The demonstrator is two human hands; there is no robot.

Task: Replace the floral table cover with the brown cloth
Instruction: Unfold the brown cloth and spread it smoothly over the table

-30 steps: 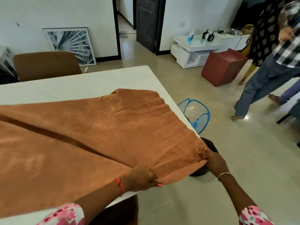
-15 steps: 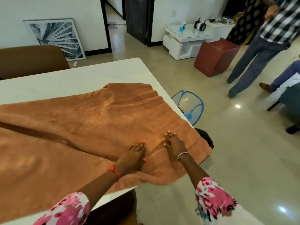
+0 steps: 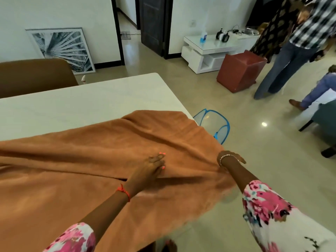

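Right hand (image 3: 231, 158) has slid to the cloth (image 3: 72, 160) edge, centre right; left hand (image 3: 154, 165) mid-frame; both flat, fingers straight. Cloth seems soft, limp: grip corners.

A home living-dining room: a long white table (image 3: 91, 99), a low white TV console (image 3: 209, 50), a framed black-and-white palm print (image 3: 61, 48) leaning against the wall.

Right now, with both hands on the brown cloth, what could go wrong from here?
The soft brown cloth lies skewed: its corner overhangs the white table by the right hand, so it may slide off. A long fold runs beside the left hand; pressing could set it. The blue-rimmed mesh basket on the floor could trip a foot.
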